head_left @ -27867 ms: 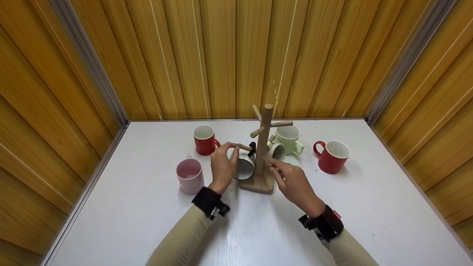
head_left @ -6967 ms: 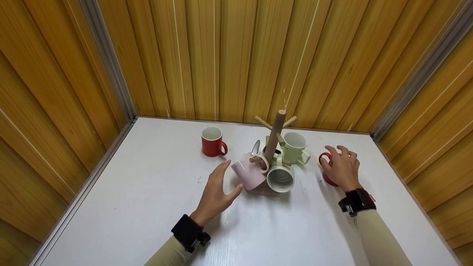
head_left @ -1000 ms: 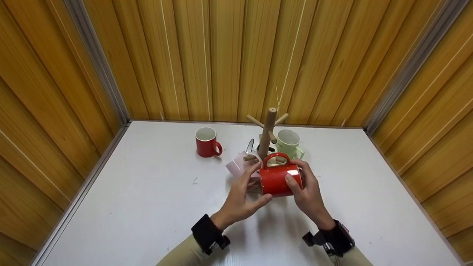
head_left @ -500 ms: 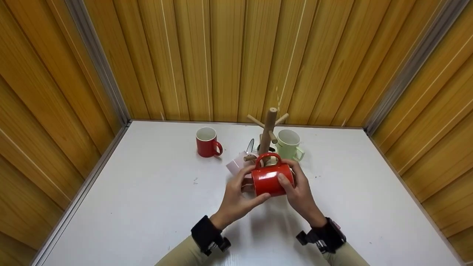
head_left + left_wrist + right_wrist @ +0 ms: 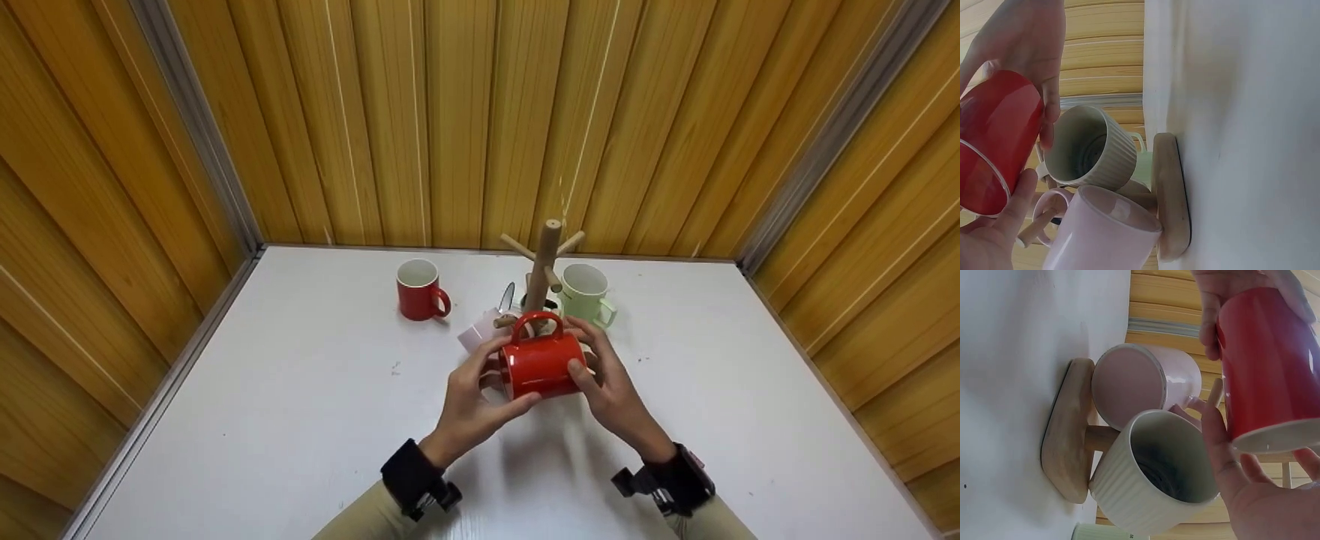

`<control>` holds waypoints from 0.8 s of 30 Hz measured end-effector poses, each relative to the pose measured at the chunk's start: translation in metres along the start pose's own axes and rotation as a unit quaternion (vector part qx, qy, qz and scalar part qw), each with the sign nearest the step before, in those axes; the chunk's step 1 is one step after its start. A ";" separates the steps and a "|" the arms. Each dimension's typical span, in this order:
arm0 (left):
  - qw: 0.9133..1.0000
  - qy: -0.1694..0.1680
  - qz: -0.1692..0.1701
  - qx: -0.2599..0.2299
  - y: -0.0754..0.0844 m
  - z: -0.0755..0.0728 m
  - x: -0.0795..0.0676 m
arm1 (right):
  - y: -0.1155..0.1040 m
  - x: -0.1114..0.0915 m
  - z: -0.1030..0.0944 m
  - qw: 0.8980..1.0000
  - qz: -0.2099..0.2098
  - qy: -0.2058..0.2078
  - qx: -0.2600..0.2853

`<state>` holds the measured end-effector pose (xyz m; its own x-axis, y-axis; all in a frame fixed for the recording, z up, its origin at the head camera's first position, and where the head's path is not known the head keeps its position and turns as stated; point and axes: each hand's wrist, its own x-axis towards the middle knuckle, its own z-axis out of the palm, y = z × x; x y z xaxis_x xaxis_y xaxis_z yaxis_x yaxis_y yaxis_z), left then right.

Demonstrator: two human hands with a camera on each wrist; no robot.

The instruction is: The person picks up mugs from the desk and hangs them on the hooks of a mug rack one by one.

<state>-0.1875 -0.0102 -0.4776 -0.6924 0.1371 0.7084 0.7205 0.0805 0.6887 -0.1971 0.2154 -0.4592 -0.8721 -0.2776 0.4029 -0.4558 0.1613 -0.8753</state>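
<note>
Both hands hold a red mug (image 5: pixel 544 367) on its side in front of a wooden mug tree (image 5: pixel 540 277), its handle pointing up. My left hand (image 5: pixel 461 416) grips the base end; my right hand (image 5: pixel 619 405) grips the rim end, where the white inside shows in the right wrist view. Behind the red mug, a pink mug (image 5: pixel 1103 230) hangs tilted by its handle on a low peg. Beside it, a ribbed cream mug (image 5: pixel 1140 489) hangs with its mouth outward; in the head view the red mug and hands mostly hide it. The tree's upper pegs are bare.
Another red mug (image 5: pixel 417 296) stands upright at the back left. A light green mug (image 5: pixel 585 296) stands behind the tree to the right. Part of another hanging mug's rim (image 5: pixel 508 298) shows behind the pink one. Wood-patterned panels (image 5: pixel 450 120) enclose the white table (image 5: pixel 300 420).
Earlier the pink mug stood on the table, then it hung on the tree. The right hand took the red mug from the right side; over the last second both hands shift it slightly left.
</note>
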 end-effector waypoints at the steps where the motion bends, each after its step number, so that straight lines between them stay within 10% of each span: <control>1: 1.000 0.003 0.004 0.000 0.005 -0.001 0.001 | 0.000 0.000 -0.001 1.000 0.002 -0.005 -0.001; 6: 1.000 0.008 0.007 -0.009 0.026 -0.005 0.008 | -0.004 -0.001 -0.003 0.999 0.015 -0.031 -0.003; 24: 0.999 -0.015 0.022 -0.025 0.003 -0.002 0.010 | -0.019 -0.003 -0.005 1.000 -0.026 -0.005 -0.016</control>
<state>-0.1927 -0.0108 -0.4678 -0.6583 0.1693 0.7335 0.7467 0.0236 0.6647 -0.1864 0.2178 -0.4427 -0.8451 -0.2953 0.4456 -0.5067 0.1768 -0.8438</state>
